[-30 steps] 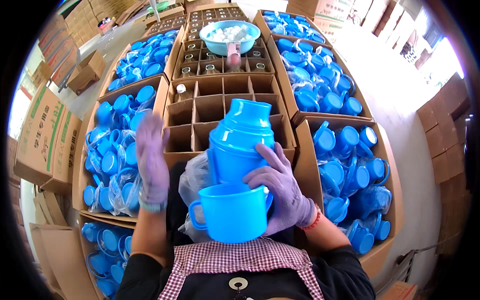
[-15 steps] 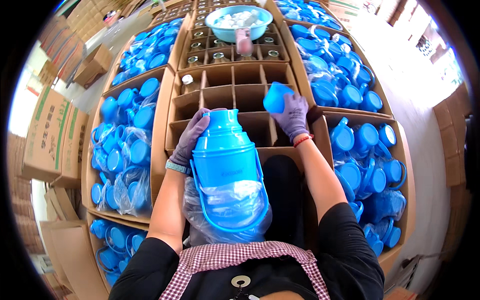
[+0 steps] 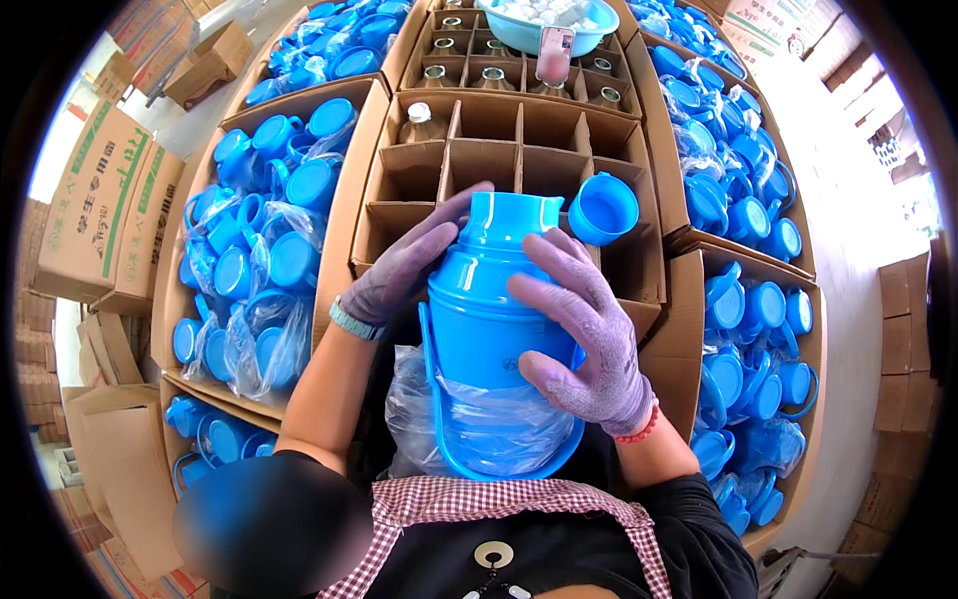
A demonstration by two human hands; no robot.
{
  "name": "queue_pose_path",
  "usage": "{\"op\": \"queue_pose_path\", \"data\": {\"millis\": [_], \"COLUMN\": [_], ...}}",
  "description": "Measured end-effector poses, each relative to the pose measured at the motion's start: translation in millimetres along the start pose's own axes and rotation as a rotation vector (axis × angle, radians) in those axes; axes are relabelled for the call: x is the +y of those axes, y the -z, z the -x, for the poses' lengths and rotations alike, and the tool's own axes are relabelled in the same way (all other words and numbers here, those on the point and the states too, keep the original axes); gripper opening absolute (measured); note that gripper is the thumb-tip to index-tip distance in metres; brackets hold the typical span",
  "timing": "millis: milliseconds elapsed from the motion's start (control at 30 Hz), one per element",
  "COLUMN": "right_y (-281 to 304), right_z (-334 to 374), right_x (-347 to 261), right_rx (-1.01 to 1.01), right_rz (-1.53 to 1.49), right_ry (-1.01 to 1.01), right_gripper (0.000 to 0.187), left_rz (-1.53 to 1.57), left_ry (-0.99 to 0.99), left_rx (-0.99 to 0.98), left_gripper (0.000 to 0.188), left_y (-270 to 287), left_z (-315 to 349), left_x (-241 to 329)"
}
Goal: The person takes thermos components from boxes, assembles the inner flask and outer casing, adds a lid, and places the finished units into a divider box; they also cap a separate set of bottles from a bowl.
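Note:
A bright blue thermos jug casing point(image 3: 489, 299) stands upright against me, its lower part inside a clear plastic bag point(image 3: 499, 424) and its carrying handle hanging down in front. My gloved left hand point(image 3: 407, 265) lies along the casing's left side near the neck, fingers stretched out. At the casing's right, my gloved right hand point(image 3: 591, 344) has its fingers spread, holding nothing, with the fingertips at or just over the shoulder. A blue cup point(image 3: 605, 210) rests on the carton dividers beyond my right hand, its opening facing me.
Before me is a divided carton point(image 3: 484, 155) with one capped bottle liner point(image 3: 423, 123). Behind it, a carton of silvery liners point(image 3: 493, 78) carries a light-blue basin point(image 3: 589, 40) of white pieces and a phone point(image 3: 555, 52). Cartons of blue jug parts point(image 3: 294, 263) flank both sides.
My right hand has let go of the blue cup, leaving it on the dividers, and has come back to the casing with spread fingers. The view has shifted left.

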State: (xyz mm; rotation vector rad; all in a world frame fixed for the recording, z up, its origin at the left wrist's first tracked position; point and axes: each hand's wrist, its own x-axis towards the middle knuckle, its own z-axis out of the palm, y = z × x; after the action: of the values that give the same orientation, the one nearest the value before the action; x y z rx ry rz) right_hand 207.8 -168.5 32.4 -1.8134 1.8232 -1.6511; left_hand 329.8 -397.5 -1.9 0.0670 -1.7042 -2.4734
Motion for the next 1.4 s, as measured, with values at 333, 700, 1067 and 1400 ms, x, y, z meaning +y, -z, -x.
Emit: {"op": "queue_pose_path", "data": {"millis": [333,700,1067,1400], "right_y": [-6,-6,-11,-1], "right_z": [8,-12,-20,-19], "right_x": [130,91,63,76], "right_rx": [0.061,0.378,0.017,0.241], "right_rz": [-1.664,-1.242,-0.871,-0.481], "right_ry": [-1.060,-0.936,-0.638,-0.237], "right_gripper": [0.062,0.080,0.088,0.081], "left_rz": [-1.466,0.003,-0.057,-0.104], "left_ry": [-0.444,-0.416,-0.019,-0.126], "left_rx": [1.036,0.660,0.172,0.146], "left_gripper": [0.046,0.078,0.100,0.087], "left_y": [-13,45,-9,45], "left_z": [45,7,0,-20], "left_x": [64,-9,-8,-36]}}
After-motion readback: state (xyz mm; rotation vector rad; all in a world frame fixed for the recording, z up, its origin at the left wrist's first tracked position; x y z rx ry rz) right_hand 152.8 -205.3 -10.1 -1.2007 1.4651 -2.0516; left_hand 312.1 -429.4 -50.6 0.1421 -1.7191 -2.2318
